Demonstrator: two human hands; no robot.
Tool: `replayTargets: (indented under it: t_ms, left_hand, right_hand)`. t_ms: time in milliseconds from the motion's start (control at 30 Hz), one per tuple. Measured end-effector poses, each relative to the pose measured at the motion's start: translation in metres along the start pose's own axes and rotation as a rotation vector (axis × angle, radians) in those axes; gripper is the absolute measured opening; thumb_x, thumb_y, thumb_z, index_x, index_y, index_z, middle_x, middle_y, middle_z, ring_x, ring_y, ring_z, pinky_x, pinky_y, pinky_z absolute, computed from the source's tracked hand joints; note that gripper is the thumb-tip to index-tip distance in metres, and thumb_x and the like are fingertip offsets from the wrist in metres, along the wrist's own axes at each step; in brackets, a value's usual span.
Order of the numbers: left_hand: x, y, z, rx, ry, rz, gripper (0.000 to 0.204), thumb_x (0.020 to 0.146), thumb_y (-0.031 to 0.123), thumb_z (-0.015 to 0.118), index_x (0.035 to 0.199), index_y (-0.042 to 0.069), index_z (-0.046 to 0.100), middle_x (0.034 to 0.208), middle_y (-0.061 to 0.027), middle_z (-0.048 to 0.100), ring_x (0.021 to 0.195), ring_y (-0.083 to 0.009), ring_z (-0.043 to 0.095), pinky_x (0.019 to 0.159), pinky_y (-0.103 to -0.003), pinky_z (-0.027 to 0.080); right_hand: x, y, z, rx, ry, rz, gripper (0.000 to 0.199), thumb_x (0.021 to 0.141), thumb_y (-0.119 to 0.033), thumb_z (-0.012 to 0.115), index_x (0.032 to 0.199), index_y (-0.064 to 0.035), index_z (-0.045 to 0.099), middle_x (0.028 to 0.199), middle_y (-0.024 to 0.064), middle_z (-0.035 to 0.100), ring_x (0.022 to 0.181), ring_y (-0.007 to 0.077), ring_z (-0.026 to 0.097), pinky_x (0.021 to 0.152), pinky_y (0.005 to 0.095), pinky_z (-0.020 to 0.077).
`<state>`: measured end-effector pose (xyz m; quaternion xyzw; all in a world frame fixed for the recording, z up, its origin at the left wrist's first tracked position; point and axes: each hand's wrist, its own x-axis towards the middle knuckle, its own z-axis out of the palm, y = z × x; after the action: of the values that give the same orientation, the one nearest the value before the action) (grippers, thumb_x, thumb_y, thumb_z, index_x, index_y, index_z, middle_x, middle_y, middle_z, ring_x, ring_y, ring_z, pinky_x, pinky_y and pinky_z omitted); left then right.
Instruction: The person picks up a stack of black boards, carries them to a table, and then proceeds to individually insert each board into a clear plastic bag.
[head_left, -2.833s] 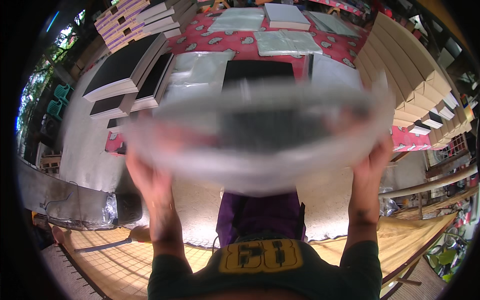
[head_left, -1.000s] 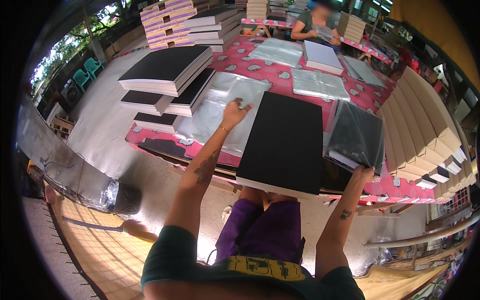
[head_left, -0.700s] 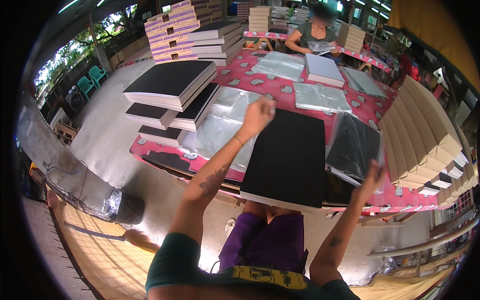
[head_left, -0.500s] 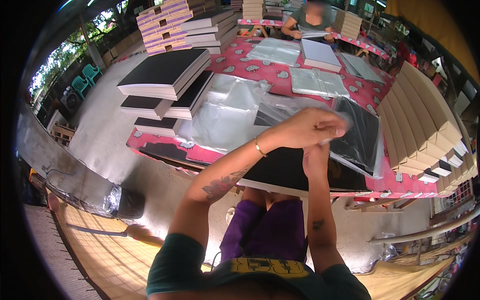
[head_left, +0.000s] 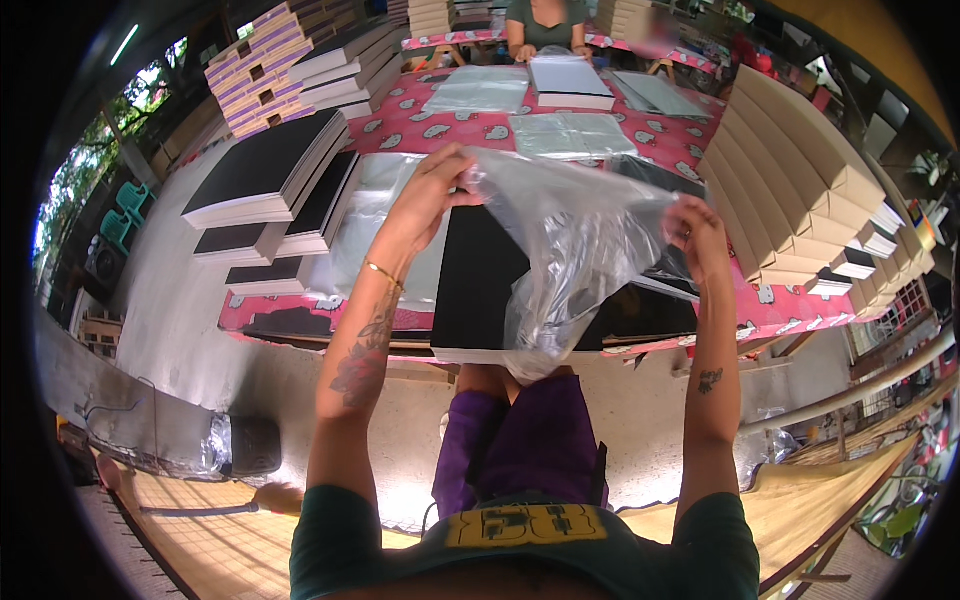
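Note:
A clear plastic bag (head_left: 575, 245) is stretched between my two hands, its lower part hanging down past the table's front edge. My left hand (head_left: 428, 195) pinches its upper left corner, and my right hand (head_left: 697, 235) grips the upper right end with curled fingers. Under the bag lies a thick black-covered book (head_left: 475, 275), partly hidden by the plastic. A pile of flat clear bags (head_left: 375, 240) lies beside my left forearm. Farther left, several black-covered books (head_left: 268, 165) are stacked unevenly.
Brown cardboard boxes (head_left: 785, 185) stand in a leaning row at the right. More bags (head_left: 572, 135) and a white-topped book (head_left: 568, 82) lie across the pink patterned table cloth (head_left: 455, 128). Purple-edged cartons (head_left: 258, 75) rise at the far left. A person (head_left: 545, 25) is across the table.
My hands were close together over the table's right side; now they are wide apart with the bag spread between them. My left hand moved left. The whole view has shifted.

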<state>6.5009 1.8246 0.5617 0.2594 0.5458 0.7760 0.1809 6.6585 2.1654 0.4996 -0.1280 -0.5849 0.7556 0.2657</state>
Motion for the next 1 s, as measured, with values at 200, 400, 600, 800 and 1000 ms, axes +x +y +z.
replayTargets:
  t_ms: [200,400,600,800,1000]
  left_hand:
    - [0.009,-0.043,-0.047,0.073,0.107,-0.138,0.015,0.095,0.018,0.043,0.098,0.005,0.048,0.085,-0.0059,0.055,0.069,-0.0181,0.061,0.065,-0.034,0.055]
    - [-0.001,-0.060,-0.064,0.176,0.109,-0.218,0.017,0.095,0.020,0.042,0.097,0.007,0.052,0.086,-0.0076,0.062,0.069,-0.0174,0.063,0.067,-0.034,0.054]
    - [0.018,-0.075,-0.059,0.144,0.045,-0.263,0.021,0.093,0.024,0.047,0.098,0.004,0.054,0.076,-0.0094,0.061,0.065,-0.0177,0.062,0.063,-0.032,0.054]
    - [0.009,-0.062,-0.079,0.809,0.491,0.495,0.019,0.093,0.016,0.052,0.098,-0.002,0.057,0.075,-0.0068,0.060,0.062,-0.0117,0.058,0.057,-0.027,0.048]
    - [-0.073,-0.064,0.060,0.497,0.284,0.348,0.019,0.091,0.013,0.062,0.102,-0.002,0.061,0.090,-0.0030,0.063,0.079,-0.0079,0.056,0.068,-0.021,0.046]
  right_hand:
    - [-0.034,0.050,0.041,0.299,-0.235,0.212,0.049,0.088,-0.026,0.064,0.129,-0.0062,0.047,0.124,0.0108,0.055,0.114,0.0223,0.052,0.095,0.0380,0.0423]
    - [-0.030,0.053,0.073,-0.743,0.115,-0.711,0.065,0.081,-0.018,0.070,0.138,-0.0065,0.040,0.134,0.0150,0.046,0.126,0.0261,0.041,0.106,0.0390,0.0309]
    - [0.018,0.065,0.120,-1.041,-0.519,-0.902,0.033,0.084,-0.012,0.066,0.116,-0.0075,0.059,0.105,0.0121,0.061,0.100,0.0168,0.056,0.086,0.0337,0.0439]
    - [0.021,0.062,0.139,-0.027,-0.329,0.164,0.016,0.091,-0.022,0.063,0.083,-0.0080,0.064,0.075,-0.0026,0.059,0.064,0.0094,0.057,0.057,0.0247,0.0492]
    - [-0.051,0.035,0.158,0.306,-0.504,0.259,0.010,0.091,-0.018,0.062,0.093,-0.0082,0.061,0.091,0.0021,0.064,0.083,0.0107,0.062,0.075,0.0308,0.0518]
